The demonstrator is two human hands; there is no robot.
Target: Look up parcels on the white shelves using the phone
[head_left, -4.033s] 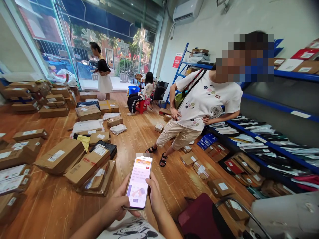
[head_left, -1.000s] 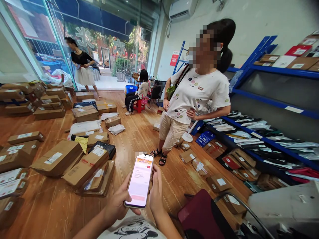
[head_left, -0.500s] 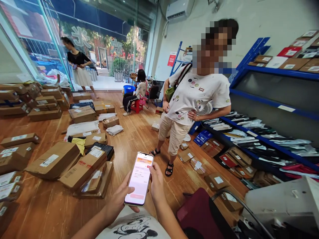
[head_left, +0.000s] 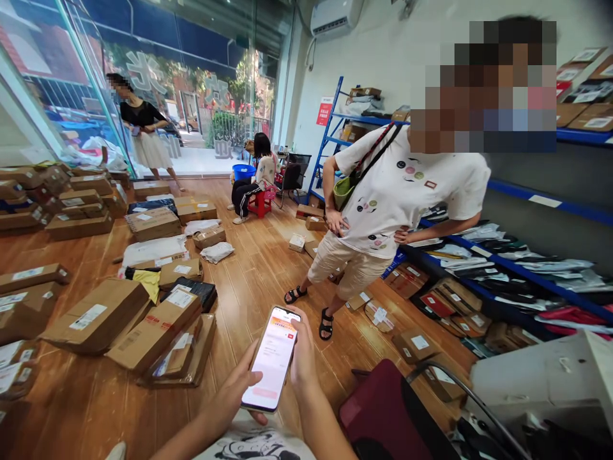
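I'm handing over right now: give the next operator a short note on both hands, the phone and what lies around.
Left hand: cradles the phone from below and the left side.
Right hand: grips the phone's right edge, thumb by the top corner.
Phone: lit, tilted up, showing a pale page with an orange banner; text too small to read.
Around: cardboard boxes lie on the wooden floor to the left; a person in a white T-shirt stands ahead, hands on hips, by the blue shelves full of parcels.
Done or left: no parcel is in hand.

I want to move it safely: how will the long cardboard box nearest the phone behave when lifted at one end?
The long cardboard box looks stiff, so it should hardly bend. It leans on flatter parcels, so it may slide off.
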